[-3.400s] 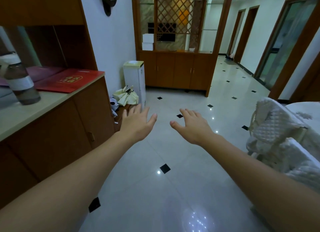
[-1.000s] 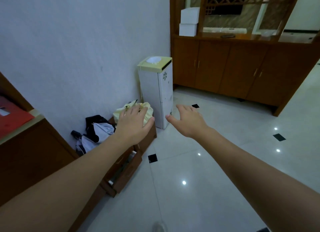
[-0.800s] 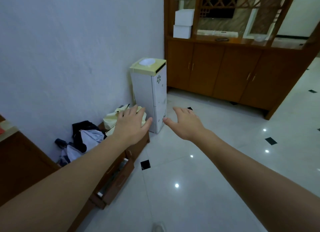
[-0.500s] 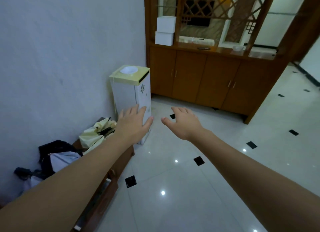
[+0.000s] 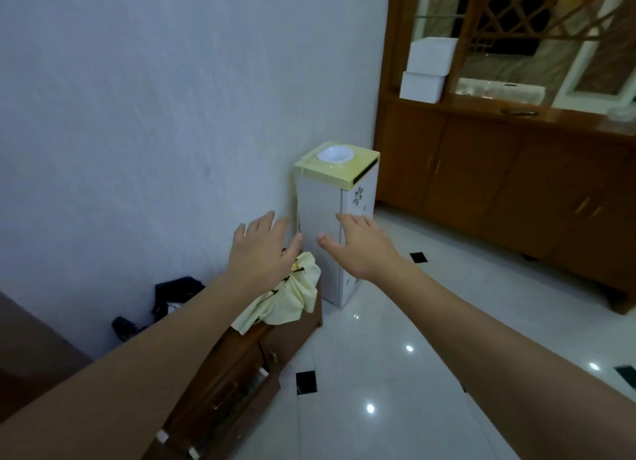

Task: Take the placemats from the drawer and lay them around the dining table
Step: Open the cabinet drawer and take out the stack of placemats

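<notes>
Both my arms stretch forward, palms down and holding nothing. My left hand (image 5: 263,251) hovers with straight fingers above a pale yellow folded umbrella (image 5: 289,296). My right hand (image 5: 359,244) floats in front of the white water dispenser (image 5: 335,218), fingers straight. A low wooden cabinet stands by the wall at the lower left, and its drawer (image 5: 220,411) is pulled partly open with some items showing inside. No placemat can be made out, and the dining table is out of view.
The yellow umbrella and a dark bundle of fabric (image 5: 168,301) lie on the low cabinet against the white wall. A tall wooden sideboard (image 5: 499,174) with white boxes (image 5: 426,69) stands at the back right. Glossy white floor tiles (image 5: 395,390) spread to the right.
The view has swung left and dipped from the hallway to the wall corner, bringing the low cabinet and its open drawer closer. Both hands stay stretched out and hold nothing.
</notes>
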A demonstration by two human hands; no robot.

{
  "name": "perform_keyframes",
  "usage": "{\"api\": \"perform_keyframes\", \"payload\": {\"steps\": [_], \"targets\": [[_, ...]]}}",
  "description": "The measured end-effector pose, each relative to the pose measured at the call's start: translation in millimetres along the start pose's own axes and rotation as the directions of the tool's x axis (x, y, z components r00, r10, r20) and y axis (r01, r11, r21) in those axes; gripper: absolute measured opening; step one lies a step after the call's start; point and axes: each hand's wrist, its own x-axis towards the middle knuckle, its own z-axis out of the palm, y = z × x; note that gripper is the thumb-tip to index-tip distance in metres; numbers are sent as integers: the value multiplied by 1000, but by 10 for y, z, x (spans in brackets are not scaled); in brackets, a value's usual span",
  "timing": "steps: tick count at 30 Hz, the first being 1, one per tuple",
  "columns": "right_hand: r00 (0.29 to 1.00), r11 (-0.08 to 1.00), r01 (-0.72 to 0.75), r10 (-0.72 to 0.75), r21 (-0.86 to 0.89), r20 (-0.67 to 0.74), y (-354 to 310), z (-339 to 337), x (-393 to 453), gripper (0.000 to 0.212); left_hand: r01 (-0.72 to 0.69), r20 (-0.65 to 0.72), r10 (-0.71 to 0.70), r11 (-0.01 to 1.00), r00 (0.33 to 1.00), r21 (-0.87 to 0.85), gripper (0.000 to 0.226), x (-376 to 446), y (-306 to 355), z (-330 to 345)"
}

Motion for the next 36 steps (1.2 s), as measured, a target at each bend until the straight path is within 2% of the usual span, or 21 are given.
{"api": "perform_keyframes", "payload": {"steps": [4,8,13,20,28,36], "targets": [[987,988,151,-153,40,57,-184,62,490,75,134,-38,-134,991,990,10,59,134,-207,-76],[947,948,303,-311,96,82,-462,168,901,74,262,-67,-257,961,964,89,61,211,-459,-145],[872,885,451,-465,118,152,-888,467,1132,75,427,-93,-418,896,904,123,84,-49,-770,-187],[755,784,598,-621,167,209,-1705,746,1117,74,590,-125,-577,788,807,174,70,-516,-1326,-452],[696,735,656,-677,173,241,-2409,998,969,75,678,-137,-664,728,735,104,61,-920,-1943,-599],[684,736,662,-670,142,290,-2758,1277,849,72,677,-112,-671,736,733,13,60,-1135,-2358,-499]]}}
